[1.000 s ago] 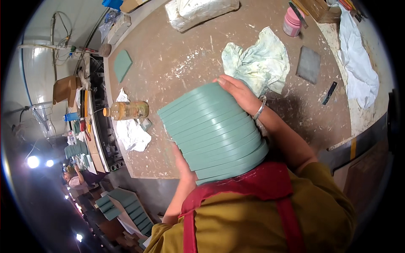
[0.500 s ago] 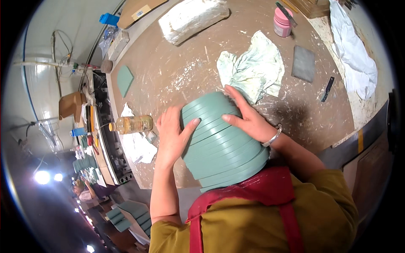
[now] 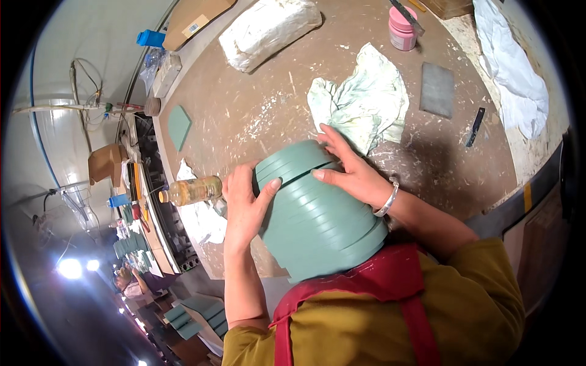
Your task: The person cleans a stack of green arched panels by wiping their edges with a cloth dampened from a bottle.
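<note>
A thick stack of smooth green sheets (image 3: 323,213) stands on edge before me, its near end against my red apron (image 3: 360,268). My left hand (image 3: 244,204) grips its left side, thumb on top. At the right side, my right hand (image 3: 354,174) holds the stack with its thumb pressed on top and its fingers round the far edge. A dark gap between the two thumbs parts the far sheets from the nearer ones. Just beyond my right fingers lies a crumpled pale cloth (image 3: 366,97). Beside my left hand, a clear bottle of yellowish liquid (image 3: 195,191) lies on its side.
A white wrapped block (image 3: 268,33) sits at the far side of the brown table. To the right are a pink jar (image 3: 401,33) with a dark blade across it, a grey slab (image 3: 437,90) and a black strip (image 3: 475,127). Another person (image 3: 137,287) is at lower left.
A dark gap has opened across the stack at my thumbs, where the sheets sat close together before. Both hands stay on its sides. The view has shifted slightly.
</note>
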Demonstrator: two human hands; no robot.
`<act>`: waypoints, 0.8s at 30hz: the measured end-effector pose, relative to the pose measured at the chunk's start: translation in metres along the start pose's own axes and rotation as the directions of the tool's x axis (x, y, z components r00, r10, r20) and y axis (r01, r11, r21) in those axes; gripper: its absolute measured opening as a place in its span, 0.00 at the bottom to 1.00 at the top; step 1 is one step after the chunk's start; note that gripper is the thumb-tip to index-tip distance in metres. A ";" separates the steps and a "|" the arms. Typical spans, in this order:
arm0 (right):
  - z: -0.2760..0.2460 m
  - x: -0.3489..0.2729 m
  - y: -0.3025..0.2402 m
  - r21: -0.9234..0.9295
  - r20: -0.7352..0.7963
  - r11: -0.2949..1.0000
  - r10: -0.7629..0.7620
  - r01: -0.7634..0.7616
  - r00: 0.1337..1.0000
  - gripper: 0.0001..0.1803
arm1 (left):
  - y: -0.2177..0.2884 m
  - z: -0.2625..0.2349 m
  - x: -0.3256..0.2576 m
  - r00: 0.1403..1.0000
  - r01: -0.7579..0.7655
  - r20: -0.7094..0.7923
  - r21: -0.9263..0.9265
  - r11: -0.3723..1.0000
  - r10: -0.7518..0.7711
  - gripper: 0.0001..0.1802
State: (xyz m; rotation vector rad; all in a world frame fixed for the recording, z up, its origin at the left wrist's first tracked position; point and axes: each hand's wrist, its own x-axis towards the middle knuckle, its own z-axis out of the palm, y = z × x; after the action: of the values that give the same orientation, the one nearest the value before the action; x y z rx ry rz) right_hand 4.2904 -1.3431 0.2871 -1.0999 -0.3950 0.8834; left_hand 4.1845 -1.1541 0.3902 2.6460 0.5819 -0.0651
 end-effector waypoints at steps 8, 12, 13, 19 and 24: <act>-0.009 -0.001 0.004 -0.023 0.043 0.996 0.086 -0.085 0.995 0.54 | 0.004 0.014 0.000 0.990 -0.062 -0.111 0.173 0.983 0.082 0.31; -0.012 0.001 -0.008 -0.071 0.053 0.992 0.105 -0.101 0.993 0.55 | 0.007 0.021 -0.006 0.978 -0.024 -0.198 0.215 0.976 0.068 0.30; -0.014 0.004 -0.006 -0.095 0.070 0.991 0.099 -0.092 0.993 0.56 | 0.007 0.021 -0.006 0.978 -0.029 -0.194 0.214 0.976 0.072 0.30; 0.002 0.031 -0.046 -0.409 0.101 0.894 -0.154 0.182 0.983 0.44 | 0.004 0.015 -0.014 0.976 -0.021 -0.208 0.233 0.972 0.071 0.29; 0.109 0.098 -0.114 -0.500 0.611 0.622 -0.240 0.603 0.754 0.25 | -0.006 0.025 -0.020 0.941 -0.054 -0.312 0.248 0.967 0.133 0.34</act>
State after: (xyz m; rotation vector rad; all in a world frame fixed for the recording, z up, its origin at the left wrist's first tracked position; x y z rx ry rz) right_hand 4.3240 -1.2207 0.4223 -1.3367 -1.4680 0.5501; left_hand 4.1651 -1.1669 0.3675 2.9373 0.5804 0.3624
